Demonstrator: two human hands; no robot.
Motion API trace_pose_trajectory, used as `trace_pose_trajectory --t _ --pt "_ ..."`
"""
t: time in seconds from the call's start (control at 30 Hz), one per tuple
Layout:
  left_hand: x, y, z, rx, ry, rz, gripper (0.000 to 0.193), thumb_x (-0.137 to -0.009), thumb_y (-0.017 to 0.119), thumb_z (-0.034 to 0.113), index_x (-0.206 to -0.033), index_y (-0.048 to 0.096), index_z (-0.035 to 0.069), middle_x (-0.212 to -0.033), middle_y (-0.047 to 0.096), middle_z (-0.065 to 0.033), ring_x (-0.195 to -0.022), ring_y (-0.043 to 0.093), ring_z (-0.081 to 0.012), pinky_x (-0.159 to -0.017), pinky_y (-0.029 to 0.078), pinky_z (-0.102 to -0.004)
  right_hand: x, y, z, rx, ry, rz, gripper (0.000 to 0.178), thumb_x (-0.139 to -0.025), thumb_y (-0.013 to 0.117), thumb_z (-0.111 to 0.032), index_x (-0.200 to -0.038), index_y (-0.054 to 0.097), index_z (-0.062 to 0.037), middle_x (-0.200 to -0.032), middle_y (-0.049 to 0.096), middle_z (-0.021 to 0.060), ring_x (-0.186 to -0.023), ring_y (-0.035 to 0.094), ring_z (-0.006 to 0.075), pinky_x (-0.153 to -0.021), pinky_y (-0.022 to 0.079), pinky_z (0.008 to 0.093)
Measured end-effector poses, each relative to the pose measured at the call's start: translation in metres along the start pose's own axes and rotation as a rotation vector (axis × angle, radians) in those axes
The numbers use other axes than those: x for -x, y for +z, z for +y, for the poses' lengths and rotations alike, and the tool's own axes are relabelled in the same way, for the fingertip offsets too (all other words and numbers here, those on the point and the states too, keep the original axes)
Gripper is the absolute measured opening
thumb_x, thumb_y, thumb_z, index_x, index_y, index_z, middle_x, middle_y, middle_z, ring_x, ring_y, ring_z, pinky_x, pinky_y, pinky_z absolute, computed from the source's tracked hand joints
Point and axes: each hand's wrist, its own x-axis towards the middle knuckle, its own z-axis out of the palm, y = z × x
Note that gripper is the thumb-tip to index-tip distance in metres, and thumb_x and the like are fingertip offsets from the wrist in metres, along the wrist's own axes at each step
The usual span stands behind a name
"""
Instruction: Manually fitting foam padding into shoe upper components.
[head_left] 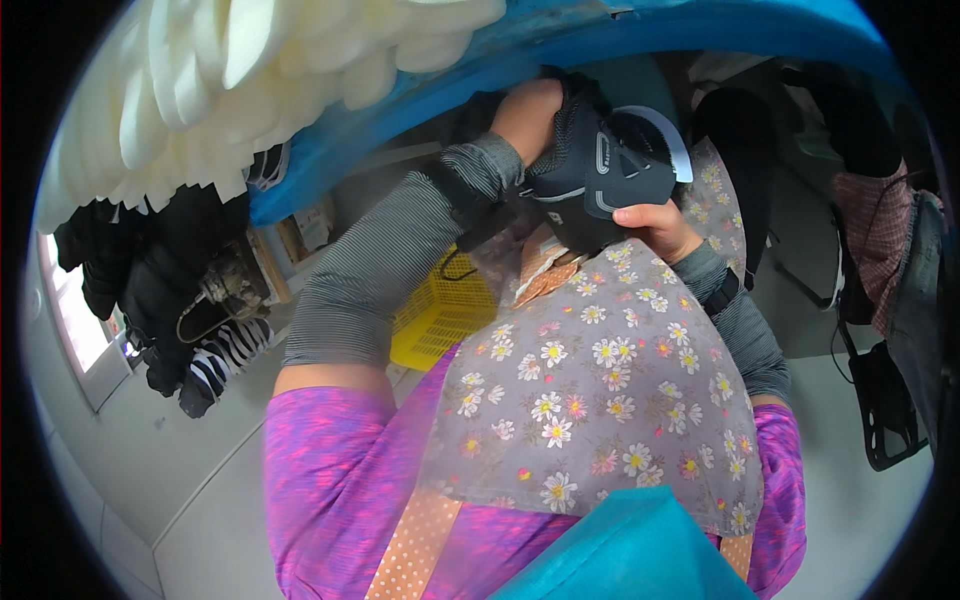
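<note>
A dark grey and black sneaker (615, 170) with pale printed marks and a whitish sole edge is held up over my lap, its toe end pointing right. My right hand (660, 228) grips its near side, thumb pressed on the upper and the other fingers mostly out of sight. At the shoe's opening is my left hand (532, 115), bent at the wrist; its fingers are hidden by the dark collar, so I cannot see how they are closed. Both forearms wear striped grey sleeves. Below the shoe lies my flowered grey apron (590, 400).
Many white foam pieces (250, 90) are heaped at the upper left on a blue-covered table (690, 30). A yellow plastic basket (440, 310) stands below, left of my lap. People in dark clothing (190, 250) are at the left; another person's checked sleeve (872, 230) shows at the right.
</note>
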Motion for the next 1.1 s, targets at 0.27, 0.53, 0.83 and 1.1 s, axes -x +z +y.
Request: trace_pose_trajectory --t 0.27,0.53,0.83,1.1 --pt "0.002 -0.017 0.020 -0.250 -0.022 0.059 0.013 -0.077 0.060 0.001 -0.088 0.065 -0.002 -0.085 0.064 -0.0248 -0.081 0.062 -0.0445 -0.071 0.052 -0.0485 -0.004 0.004 -0.004 -0.032 0.040 0.005 0.049 -0.079 0.063 -0.002 -0.127 0.057 -0.0014 -0.122 0.063 0.0108 -0.111 0.060 0.0221 -0.100 0.045 0.0356" --pt "0.006 -0.021 0.023 -0.358 -0.039 0.068 0.010 -0.077 0.062 0.002 -0.085 0.066 -0.003 -0.084 0.065 -0.0251 -0.079 0.063 -0.0439 -0.068 0.052 -0.0490 -0.006 -0.001 -0.005 0.061 -0.067 0.003 0.059 -0.078 0.062 -0.003 -0.135 0.050 -0.0021 -0.129 0.060 0.0107 -0.118 0.057 0.0247 -0.104 0.043 0.0368" --pt "0.000 0.027 -0.029 0.204 -0.075 0.011 0.017 -0.076 0.058 -0.004 -0.092 0.063 -0.004 -0.090 0.063 -0.0263 -0.087 0.060 -0.0458 -0.075 0.050 -0.0474 0.000 -0.001 -0.004 0.001 -0.012 0.009 0.050 -0.078 0.064 -0.002 -0.127 0.057 -0.0001 -0.121 0.064 0.0107 -0.110 0.061 0.0216 -0.099 0.046 0.0343" --pt "-0.005 0.021 -0.025 0.308 -0.136 0.035 0.015 -0.077 0.059 -0.001 -0.091 0.064 -0.002 -0.089 0.063 -0.0258 -0.086 0.060 -0.0456 -0.075 0.050 -0.0482 -0.006 0.000 -0.007 0.021 0.014 -0.004 0.056 -0.078 0.062 -0.004 -0.133 0.052 -0.0010 -0.126 0.062 0.0109 -0.115 0.059 0.0239 -0.103 0.043 0.0364"
